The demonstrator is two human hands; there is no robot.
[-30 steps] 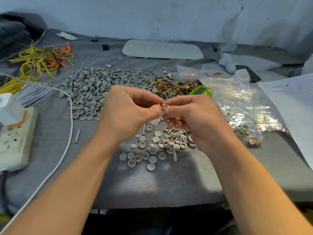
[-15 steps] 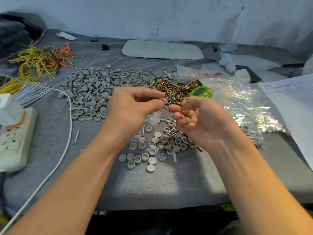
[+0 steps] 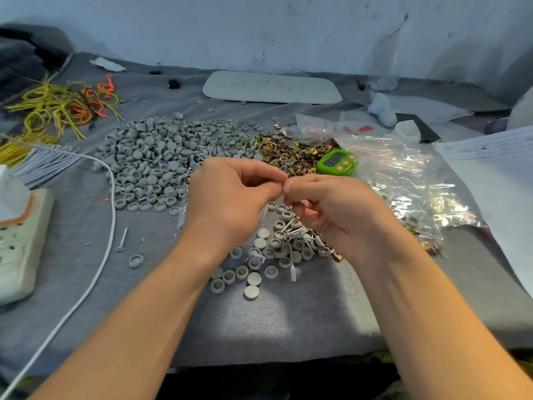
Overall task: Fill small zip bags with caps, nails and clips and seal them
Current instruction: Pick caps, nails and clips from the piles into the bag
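Pinching the small zip bag (image 3: 264, 209) by its mouth with our left hand (image 3: 230, 197), presumably to keep it open, we hold our right hand (image 3: 331, 209) fingertip to fingertip, nipping a small piece (image 3: 283, 188) we cannot identify, directly above the loose caps (image 3: 253, 278) and nails (image 3: 297, 230), clips (image 3: 294, 155) just beyond.

— Is it bright?
— Dim and bluish, with one pale patch of light on the desk (image 3: 259, 321) near its front edge.
— Any glare?
— White glints on the plastic bags (image 3: 409, 183). Shadows are soft and faint; the power strip (image 3: 26, 241) and the picture's edges bend and blur
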